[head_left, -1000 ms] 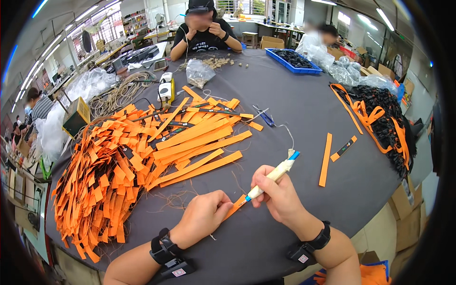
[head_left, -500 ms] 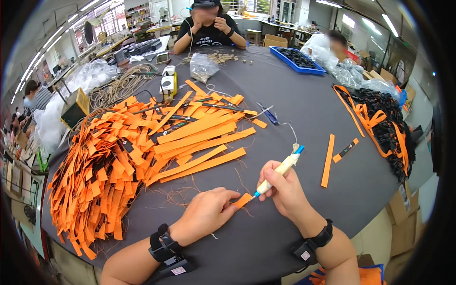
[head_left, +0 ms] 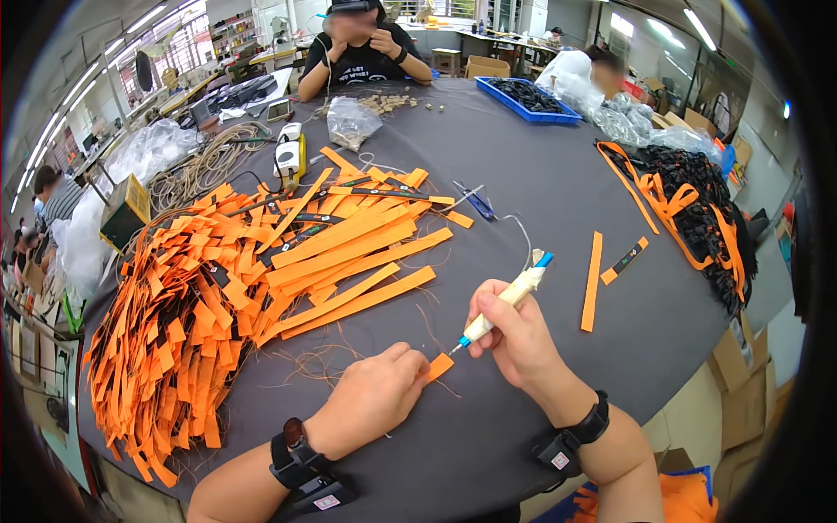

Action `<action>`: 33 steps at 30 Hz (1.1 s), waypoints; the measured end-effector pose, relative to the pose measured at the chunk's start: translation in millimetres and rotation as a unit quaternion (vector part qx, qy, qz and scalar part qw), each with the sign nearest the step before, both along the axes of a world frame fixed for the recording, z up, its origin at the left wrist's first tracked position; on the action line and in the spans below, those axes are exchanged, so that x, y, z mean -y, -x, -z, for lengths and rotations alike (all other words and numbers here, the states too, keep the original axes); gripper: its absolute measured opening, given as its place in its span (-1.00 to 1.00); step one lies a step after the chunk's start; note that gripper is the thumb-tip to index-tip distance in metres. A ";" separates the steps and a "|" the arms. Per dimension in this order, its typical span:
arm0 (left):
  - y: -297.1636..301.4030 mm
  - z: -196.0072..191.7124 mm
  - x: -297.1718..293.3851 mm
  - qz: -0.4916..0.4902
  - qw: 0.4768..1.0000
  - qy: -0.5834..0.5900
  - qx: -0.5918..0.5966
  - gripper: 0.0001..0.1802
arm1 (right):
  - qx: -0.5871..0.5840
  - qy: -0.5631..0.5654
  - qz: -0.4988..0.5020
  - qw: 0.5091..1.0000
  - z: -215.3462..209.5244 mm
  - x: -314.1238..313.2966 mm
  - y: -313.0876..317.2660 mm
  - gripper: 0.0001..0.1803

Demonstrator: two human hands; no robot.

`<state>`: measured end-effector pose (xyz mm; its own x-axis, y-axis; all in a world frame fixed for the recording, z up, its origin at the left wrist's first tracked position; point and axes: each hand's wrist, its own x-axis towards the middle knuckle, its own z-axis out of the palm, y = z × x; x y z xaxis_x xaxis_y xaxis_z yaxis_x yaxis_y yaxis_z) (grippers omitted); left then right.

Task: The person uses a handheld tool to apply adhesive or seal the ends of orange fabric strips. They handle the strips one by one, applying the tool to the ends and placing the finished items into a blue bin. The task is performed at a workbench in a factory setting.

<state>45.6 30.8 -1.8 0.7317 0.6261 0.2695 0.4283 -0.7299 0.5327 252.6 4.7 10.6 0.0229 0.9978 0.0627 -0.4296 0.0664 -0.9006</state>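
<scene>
A short end of orange webbing strap (head_left: 441,367) sticks out from the fingers of my left hand (head_left: 370,397), which is closed on it against the dark tabletop. My right hand (head_left: 516,338) grips a pen-like soldering iron (head_left: 514,298), its handle wrapped in cream tape with blue showing at both ends. The iron's thin metal tip is at the far edge of the strap end; whether it touches cannot be told. A grey cord runs off its back end. Loose orange threads (head_left: 323,359) lie beside my left hand.
A large heap of orange straps (head_left: 183,340) covers the left side. Two separate strips (head_left: 592,283) lie to the right, before a black-and-orange pile (head_left: 689,209). Blue-handled snips (head_left: 479,203) lie beyond the iron. A blue tray (head_left: 527,106) and a co-worker (head_left: 362,61) are at the far side.
The iron's tip has shifted from the strap end's right side to its far corner. My left fingers have drawn in closer around the strap. The whole view has turned slightly.
</scene>
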 end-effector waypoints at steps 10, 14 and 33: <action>-18.3 -2.2 21.4 0.003 0.955 -0.237 -0.180 -0.89 | -0.010 -0.018 0.029 0.999 -11.7 -0.2 -6.0 -0.74; -15.8 8.6 12.8 -0.019 0.979 -0.150 -0.138 -0.91 | -0.017 -0.019 0.041 0.999 -8.5 -1.8 -13.3 -0.73; 6.9 3.0 -16.0 -0.013 0.980 0.190 0.059 -0.91 | 0.092 0.059 -0.171 0.979 -4.0 -1.1 -5.0 -0.80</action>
